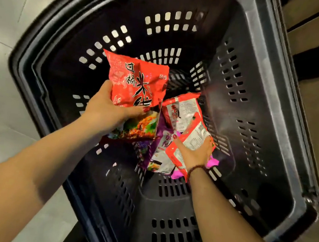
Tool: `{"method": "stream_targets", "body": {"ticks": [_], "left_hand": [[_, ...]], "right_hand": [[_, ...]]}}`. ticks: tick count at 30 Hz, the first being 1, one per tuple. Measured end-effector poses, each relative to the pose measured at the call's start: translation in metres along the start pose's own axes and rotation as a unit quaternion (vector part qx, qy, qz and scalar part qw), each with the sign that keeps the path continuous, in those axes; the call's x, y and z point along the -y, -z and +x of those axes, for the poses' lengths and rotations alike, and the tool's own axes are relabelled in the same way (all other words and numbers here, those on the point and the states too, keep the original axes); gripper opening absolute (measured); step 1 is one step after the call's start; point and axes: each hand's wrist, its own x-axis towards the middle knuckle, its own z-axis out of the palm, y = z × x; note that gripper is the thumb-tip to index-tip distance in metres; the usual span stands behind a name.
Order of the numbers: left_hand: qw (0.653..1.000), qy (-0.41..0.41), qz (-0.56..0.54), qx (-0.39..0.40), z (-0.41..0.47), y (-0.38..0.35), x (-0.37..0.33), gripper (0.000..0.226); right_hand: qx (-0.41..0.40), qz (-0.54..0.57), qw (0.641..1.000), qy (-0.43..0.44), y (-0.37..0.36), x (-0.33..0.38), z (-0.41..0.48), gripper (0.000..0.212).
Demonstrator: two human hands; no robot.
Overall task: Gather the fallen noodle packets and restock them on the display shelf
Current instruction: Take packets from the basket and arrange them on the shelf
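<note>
two bare forearms reach down from six o'clock into a black plastic basket (257, 92). the right grip (193, 150), a beaded bracelet (197, 168) at its wrist, is clamped across a red-and-white packet (193, 134), thumb on one edge and fingers on the other, at the five o'clock side of the pile. under it lie a purple packet (159, 146) and, toward twelve o'clock, a second red-and-white packet (179, 111), all on the basket's slotted bottom. the left grip (106, 110), at nine o'clock of the pile, is curled round the lower half of a red noodle packet (137, 82), thumb across its printed front, the top tilted toward eleven o'clock. grey tiled floor (0, 82) shows beyond the rim at nine o'clock.
</note>
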Motion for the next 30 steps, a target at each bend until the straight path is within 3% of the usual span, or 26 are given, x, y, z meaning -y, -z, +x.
{"method": "stream_targets", "body": {"ticks": [3, 6, 8, 10, 12, 19, 22, 24, 27, 30], "left_hand": [[1.0, -0.003, -0.001, 0.007, 0.003, -0.002, 0.003, 0.076], [1.0, -0.009, -0.01, 0.009, 0.003, -0.002, 0.002, 0.077], [1.0, -0.012, -0.02, 0.012, -0.004, -0.002, -0.001, 0.081], [0.999, -0.013, -0.044, 0.015, -0.014, -0.002, -0.005, 0.081], [0.998, -0.015, -0.066, 0.017, -0.029, 0.001, -0.012, 0.078], [0.993, 0.0, -0.114, 0.0, -0.108, 0.034, -0.062, 0.059], [0.995, 0.011, -0.102, 0.011, -0.159, 0.058, -0.104, 0.045], [0.995, 0.004, -0.097, 0.035, -0.199, 0.076, -0.137, 0.052], [0.993, -0.034, -0.085, 0.075, -0.257, 0.1, -0.184, 0.059], [0.987, -0.087, -0.09, 0.1, -0.308, 0.113, -0.229, 0.054]], "right_hand": [[0.011, 0.014, 0.999, -0.05, 0.005, 0.02, 0.0, 0.116], [0.089, 0.086, 0.982, -0.14, 0.024, 0.058, -0.031, 0.062], [0.065, 0.101, 0.985, -0.121, 0.029, 0.039, -0.018, 0.051], [0.047, 0.126, 0.989, -0.064, 0.033, 0.028, -0.018, 0.061], [0.077, 0.206, 0.974, -0.06, 0.047, 0.032, -0.033, 0.065], [0.279, 0.459, 0.838, -0.1, 0.136, 0.079, -0.13, 0.041], [0.319, 0.503, 0.799, -0.082, 0.179, 0.112, -0.187, 0.07], [0.345, 0.538, 0.767, -0.05, 0.211, 0.139, -0.227, 0.079], [0.389, 0.561, 0.731, 0.003, 0.259, 0.177, -0.293, 0.062], [0.37, 0.566, 0.735, 0.045, 0.301, 0.199, -0.348, 0.075]]}}
